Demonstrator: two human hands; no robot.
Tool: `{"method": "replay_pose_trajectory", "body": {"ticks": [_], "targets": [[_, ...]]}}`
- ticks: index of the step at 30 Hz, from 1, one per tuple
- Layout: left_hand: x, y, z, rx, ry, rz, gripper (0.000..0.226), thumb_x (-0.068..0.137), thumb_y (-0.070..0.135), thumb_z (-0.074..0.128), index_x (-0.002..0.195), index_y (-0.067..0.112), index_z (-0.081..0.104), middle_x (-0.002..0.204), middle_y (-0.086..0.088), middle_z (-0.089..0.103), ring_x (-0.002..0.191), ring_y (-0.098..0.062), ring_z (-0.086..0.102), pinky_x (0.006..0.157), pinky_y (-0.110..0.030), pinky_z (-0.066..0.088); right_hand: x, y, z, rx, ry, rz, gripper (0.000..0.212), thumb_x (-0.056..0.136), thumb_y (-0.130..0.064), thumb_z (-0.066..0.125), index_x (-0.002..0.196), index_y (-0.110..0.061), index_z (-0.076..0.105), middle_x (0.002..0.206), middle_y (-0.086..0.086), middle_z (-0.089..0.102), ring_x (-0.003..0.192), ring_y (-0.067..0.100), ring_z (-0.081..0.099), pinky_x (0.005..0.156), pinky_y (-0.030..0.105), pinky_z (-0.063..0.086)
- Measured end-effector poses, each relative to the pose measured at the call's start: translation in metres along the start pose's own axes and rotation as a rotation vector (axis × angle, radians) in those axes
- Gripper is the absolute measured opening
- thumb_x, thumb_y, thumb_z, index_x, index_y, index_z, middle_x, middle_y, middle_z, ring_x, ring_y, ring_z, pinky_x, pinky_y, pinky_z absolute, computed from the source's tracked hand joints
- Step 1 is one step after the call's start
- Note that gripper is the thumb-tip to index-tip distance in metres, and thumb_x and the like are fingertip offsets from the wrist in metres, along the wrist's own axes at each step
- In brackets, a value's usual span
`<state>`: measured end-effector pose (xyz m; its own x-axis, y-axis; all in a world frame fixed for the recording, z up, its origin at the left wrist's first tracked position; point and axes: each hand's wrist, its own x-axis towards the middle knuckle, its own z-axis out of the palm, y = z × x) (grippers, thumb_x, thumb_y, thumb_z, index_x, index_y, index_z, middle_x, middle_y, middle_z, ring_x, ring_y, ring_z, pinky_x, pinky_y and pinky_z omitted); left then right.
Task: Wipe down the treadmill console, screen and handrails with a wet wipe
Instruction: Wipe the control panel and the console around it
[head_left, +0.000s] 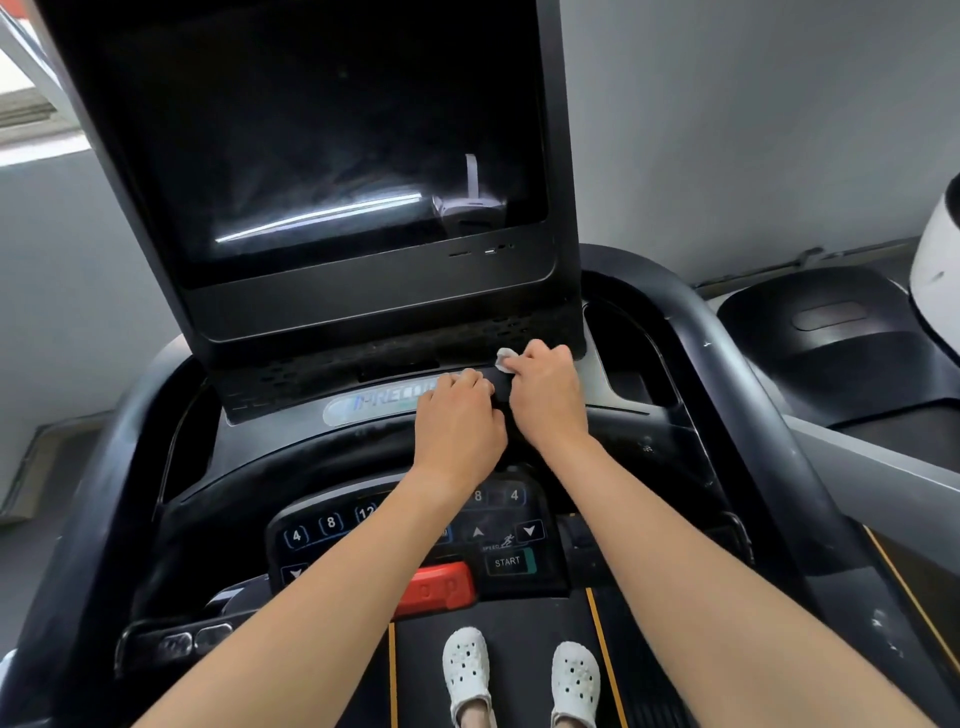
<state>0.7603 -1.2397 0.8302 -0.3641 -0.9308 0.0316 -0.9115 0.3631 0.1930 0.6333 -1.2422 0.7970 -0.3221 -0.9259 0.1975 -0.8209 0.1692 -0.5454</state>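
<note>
The treadmill console (545, 431) fills the view, with a dark screen (322, 135) standing above it and a keypad panel (410, 535) below. My right hand (545, 395) holds a small white wet wipe (505, 358) against the ledge just under the screen housing. My left hand (457, 415) lies beside it with fingers curled on the same ledge, over the silver brand strip (374, 405). What the left fingers hold, if anything, is hidden. Black handrails curve down at the left (78, 519) and right (753, 415).
A red stop button (436, 584) and a START key (509, 561) sit on the keypad. My feet in white clogs (519, 675) stand on the belt. A second treadmill (831, 338) is at the right, by a grey wall.
</note>
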Motion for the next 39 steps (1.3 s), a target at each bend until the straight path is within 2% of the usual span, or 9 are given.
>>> {"method": "replay_pose_trajectory", "body": {"ticks": [3,8,11,19,21,25,28,32,39], "targets": [[0.001,0.0,0.0,0.009,0.011,0.013,0.023,0.093,0.022,0.051,0.106,0.017,0.07,0.107,0.003,0.066,0.099,-0.02,0.054,0.081,-0.035,0.047,0.002,0.018,-0.007,-0.17,0.004,-0.166,0.031,0.087,-0.004,0.064,0.11,-0.02,0.077,0.086,0.001,0.057,0.076,0.025,0.047,0.062,0.037,0.048],[0.001,-0.004,0.003,0.016,0.025,0.041,0.027,0.092,0.018,0.049,0.109,0.019,0.07,0.109,0.006,0.066,0.095,-0.016,0.052,0.078,-0.029,0.044,0.002,0.064,-0.022,-0.144,0.036,0.172,0.036,0.097,-0.008,0.048,0.118,-0.022,0.073,0.105,0.002,0.059,0.094,0.026,0.049,0.077,0.033,0.041],[0.002,-0.002,0.004,0.019,0.04,0.031,0.025,0.091,0.019,0.049,0.106,0.019,0.07,0.106,0.006,0.065,0.092,-0.016,0.05,0.076,-0.029,0.042,0.0,0.05,-0.022,-0.102,0.106,0.26,0.03,0.1,-0.005,0.048,0.116,-0.011,0.073,0.098,-0.001,0.056,0.089,0.021,0.045,0.076,0.03,0.041],[0.006,0.005,0.002,0.069,0.033,0.021,0.02,0.093,0.025,0.05,0.095,0.015,0.067,0.095,0.001,0.062,0.091,-0.021,0.051,0.073,-0.036,0.05,-0.01,0.038,-0.016,-0.113,0.048,-0.189,0.027,0.09,-0.003,0.065,0.108,-0.018,0.079,0.086,-0.002,0.065,0.079,0.023,0.051,0.074,0.031,0.05],[0.007,0.008,0.005,0.063,0.029,0.025,0.021,0.093,0.027,0.05,0.095,0.014,0.067,0.1,-0.002,0.06,0.097,-0.023,0.05,0.079,-0.037,0.051,-0.008,0.058,-0.025,-0.051,0.025,-0.03,0.03,0.092,-0.005,0.059,0.11,-0.02,0.078,0.096,0.002,0.067,0.088,0.025,0.054,0.079,0.037,0.05],[0.009,0.015,0.015,-0.032,0.011,0.157,0.034,0.1,0.03,0.052,0.12,0.009,0.071,0.136,-0.008,0.057,0.131,-0.024,0.045,0.105,-0.036,0.047,-0.013,0.089,-0.031,0.058,0.082,0.37,0.031,0.101,-0.022,0.05,0.118,-0.033,0.074,0.103,0.004,0.067,0.082,0.013,0.048,0.073,0.026,0.039],[0.015,0.026,0.017,-0.042,-0.026,0.233,0.04,0.103,0.036,0.054,0.134,0.014,0.065,0.153,-0.005,0.048,0.144,-0.023,0.037,0.113,-0.038,0.042,-0.027,0.077,-0.036,0.048,0.094,0.265,0.031,0.1,-0.011,0.053,0.116,-0.024,0.076,0.098,0.005,0.068,0.088,0.017,0.055,0.077,0.031,0.05],[0.026,0.037,0.022,0.02,-0.03,0.222,0.046,0.1,0.049,0.057,0.138,0.022,0.062,0.141,0.0,0.057,0.128,-0.022,0.048,0.104,-0.038,0.046,-0.034,0.071,-0.045,0.03,0.097,0.069,0.031,0.097,-0.002,0.057,0.109,-0.023,0.077,0.088,-0.001,0.069,0.089,0.017,0.058,0.077,0.029,0.054],[0.034,0.043,0.024,0.094,-0.01,0.212,0.052,0.096,0.059,0.059,0.136,0.026,0.062,0.129,0.004,0.059,0.115,-0.019,0.052,0.095,-0.036,0.05,0.016,0.072,-0.044,-0.106,-0.014,0.148,0.032,0.104,-0.006,0.048,0.121,-0.017,0.073,0.098,0.011,0.068,0.092,0.027,0.061,0.084,0.041,0.053]]}}
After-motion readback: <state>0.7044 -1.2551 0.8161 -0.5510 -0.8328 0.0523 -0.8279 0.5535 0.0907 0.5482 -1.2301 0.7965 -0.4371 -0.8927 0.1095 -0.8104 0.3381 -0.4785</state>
